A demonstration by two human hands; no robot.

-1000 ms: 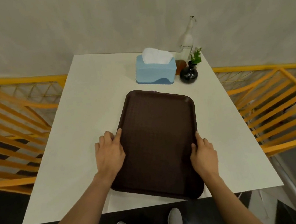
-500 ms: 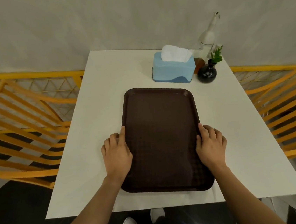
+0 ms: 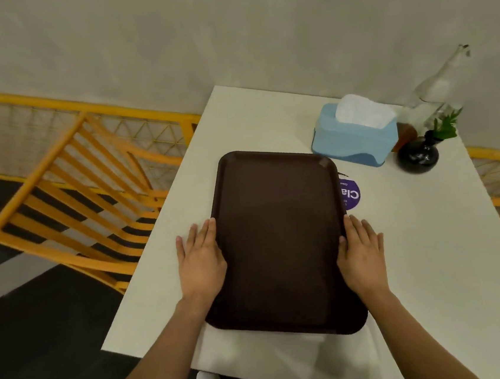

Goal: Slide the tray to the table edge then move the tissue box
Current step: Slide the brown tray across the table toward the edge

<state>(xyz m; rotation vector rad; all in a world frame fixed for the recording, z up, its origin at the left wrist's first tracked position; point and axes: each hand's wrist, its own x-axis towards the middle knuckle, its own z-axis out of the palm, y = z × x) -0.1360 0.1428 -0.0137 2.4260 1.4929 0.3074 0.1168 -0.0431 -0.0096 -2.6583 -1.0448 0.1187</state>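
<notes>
Tray point(image 3: 279, 242) lies near the table point(image 3: 435, 262) edge beneath our flat, spread left hand point(image 3: 201, 265) and right hand point(image 3: 362, 254), each pressing a long rim; sliding looks unfinished. Tissue box point(image 3: 354, 141) waits untouched beyond.

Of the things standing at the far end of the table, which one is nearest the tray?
The blue tissue box. It sits just past the tray's far right corner, while the black vase and glass bottle stand farther right.
</notes>
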